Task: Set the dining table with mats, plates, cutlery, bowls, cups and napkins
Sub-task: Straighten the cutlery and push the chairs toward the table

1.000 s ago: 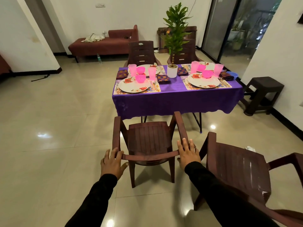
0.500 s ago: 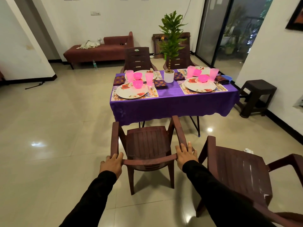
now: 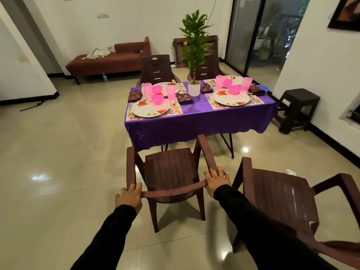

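A brown chair (image 3: 171,172) stands just short of the purple-clothed worktop (image 3: 198,121), seat facing it, backrest rail running left to right. Both arms reach forward in black sleeves. The left hand (image 3: 129,197) curls round the rail's left corner; the right hand (image 3: 215,179) grips the right corner, fingers lying along the armrest. Plates (image 3: 150,108), pink cups (image 3: 147,90) and bowls (image 3: 157,99) sit on mats

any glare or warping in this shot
Head view: bright ceiling-light glare spots on the glossy floor, one under the table; wide-angle warping bends the walls and door frames outward at the edges; soft shadow under the chair held by the left hand and right hand; the table settings look sharp.
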